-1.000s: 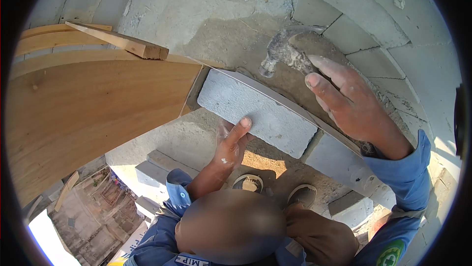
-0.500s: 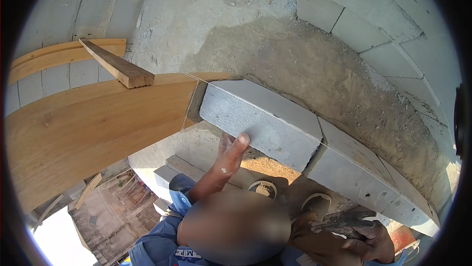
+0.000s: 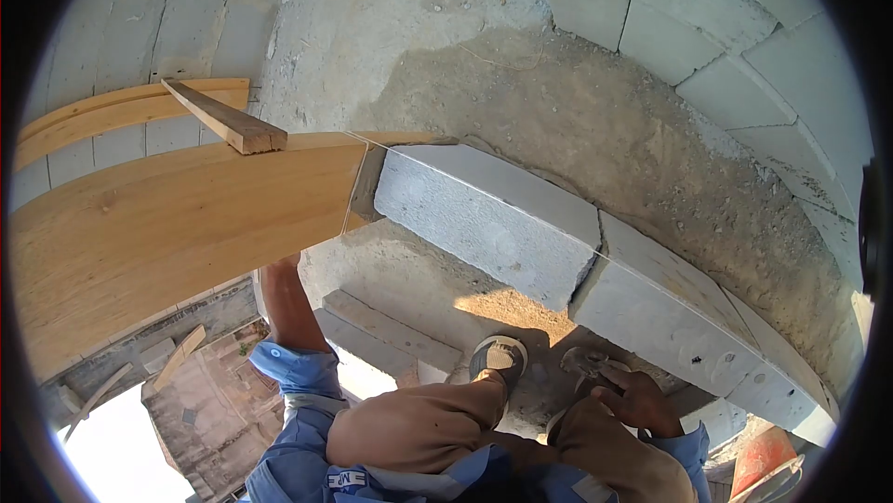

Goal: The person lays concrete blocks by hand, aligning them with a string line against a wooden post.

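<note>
My left hand (image 3: 282,263) reaches up to the lower edge of a wide wooden board (image 3: 186,224); its fingers are hidden behind the board, so their grip cannot be seen. Low on the right, my right hand (image 3: 642,401) is closed around what looks like a mortar-smeared trowel (image 3: 586,362), held below the block wall. A pale grey block (image 3: 484,224) sits at the end of the row beside the board, with a string stretched along its top edge. A dark mortar joint separates it from the neighbouring block (image 3: 660,308).
A wooden offcut (image 3: 233,126) lies across the board's top edge. Loose blocks (image 3: 391,340) rest on the floor near my feet. A reddish bucket (image 3: 763,461) stands at lower right. At lower left, an opening drops to ground (image 3: 214,410) far below.
My left hand has left the pale grey block and moved left to the wooden board. My right hand has moved up and left with the trowel. My head view has shifted slightly.
</note>
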